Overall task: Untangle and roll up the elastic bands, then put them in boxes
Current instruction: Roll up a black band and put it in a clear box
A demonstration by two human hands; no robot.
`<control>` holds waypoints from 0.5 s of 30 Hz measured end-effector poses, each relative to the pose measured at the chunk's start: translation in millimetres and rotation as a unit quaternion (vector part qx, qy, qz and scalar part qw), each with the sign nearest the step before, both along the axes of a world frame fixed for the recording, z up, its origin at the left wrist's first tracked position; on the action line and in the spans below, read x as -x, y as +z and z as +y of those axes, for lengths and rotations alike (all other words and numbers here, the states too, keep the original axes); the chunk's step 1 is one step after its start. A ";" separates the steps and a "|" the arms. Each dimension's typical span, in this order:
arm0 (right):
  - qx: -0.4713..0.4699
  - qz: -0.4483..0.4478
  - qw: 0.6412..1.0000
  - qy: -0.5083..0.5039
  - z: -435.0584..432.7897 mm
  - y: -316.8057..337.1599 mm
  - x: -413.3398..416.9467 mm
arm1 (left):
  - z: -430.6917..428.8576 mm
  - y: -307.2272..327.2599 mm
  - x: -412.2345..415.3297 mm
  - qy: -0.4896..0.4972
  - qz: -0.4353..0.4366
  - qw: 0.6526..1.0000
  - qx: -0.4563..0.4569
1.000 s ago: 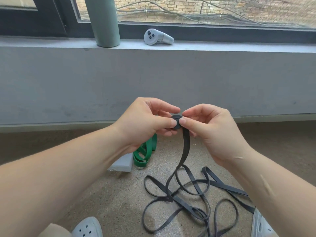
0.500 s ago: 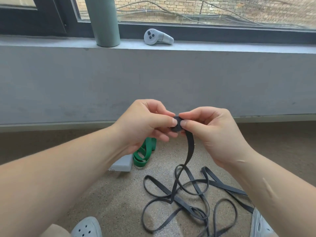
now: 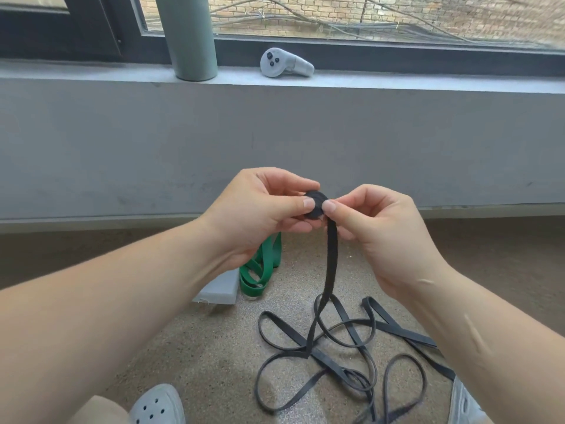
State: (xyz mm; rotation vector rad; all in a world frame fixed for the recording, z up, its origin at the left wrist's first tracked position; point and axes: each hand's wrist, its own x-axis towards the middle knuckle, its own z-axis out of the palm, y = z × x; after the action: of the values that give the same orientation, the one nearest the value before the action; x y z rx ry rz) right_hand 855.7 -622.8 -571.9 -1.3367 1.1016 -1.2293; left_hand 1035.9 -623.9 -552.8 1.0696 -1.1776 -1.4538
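Observation:
A small tight roll of the black elastic band point(image 3: 315, 201) sits between my two hands at chest height. My left hand point(image 3: 260, 209) pinches the roll with thumb and fingers from the left. My right hand point(image 3: 376, 228) pinches it from the right, thumb on its face. From the roll a flat black strip point(image 3: 331, 261) hangs down to a loose tangle of loops on the floor point(image 3: 321, 347). A green elastic band point(image 3: 260, 270) lies folded on the floor behind my left wrist, beside a grey box point(image 3: 221, 289) that my forearm partly hides.
A grey wall with a sill runs across the back; on the sill stand a green cylinder point(image 3: 189, 38) and a white handheld controller point(image 3: 286, 64). My two light shoes point(image 3: 157, 405) point(image 3: 464, 405) frame the tangle on the speckled floor.
The roll has turned a little between my fingers and the hanging strip has swung slightly; the floor loops have shifted a touch. Both hands stay in the same place.

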 end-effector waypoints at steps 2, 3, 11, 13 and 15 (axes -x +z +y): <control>-0.005 0.010 1.000 -0.006 0.7 -1.3 -1.2 | -0.3 -1.0 2.9 0.028 0.050 0.998 -0.014; -0.008 0.007 1.000 -0.009 0.7 -2.4 -2.3 | -0.2 -1.6 4.4 0.037 0.066 0.997 -0.015; 0.004 -0.041 0.999 -0.021 3.7 -1.7 -4.2 | -1.2 -5.9 4.6 0.008 -0.001 1.000 -0.011; 0.009 -0.045 0.999 -0.018 4.5 -2.5 -4.7 | -2.8 -1.1 -2.5 -0.020 -0.026 0.999 -0.029; 0.017 -0.028 0.999 -0.012 4.9 -4.0 -5.8 | -4.6 4.5 -10.1 -0.050 -0.045 0.996 -0.052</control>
State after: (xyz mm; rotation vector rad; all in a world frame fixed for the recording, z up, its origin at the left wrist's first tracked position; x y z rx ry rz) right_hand 861.4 -617.9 -575.9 -1.3110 1.0646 -1.3005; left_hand 1046.0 -628.4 -548.3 1.1720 -1.2444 -1.5737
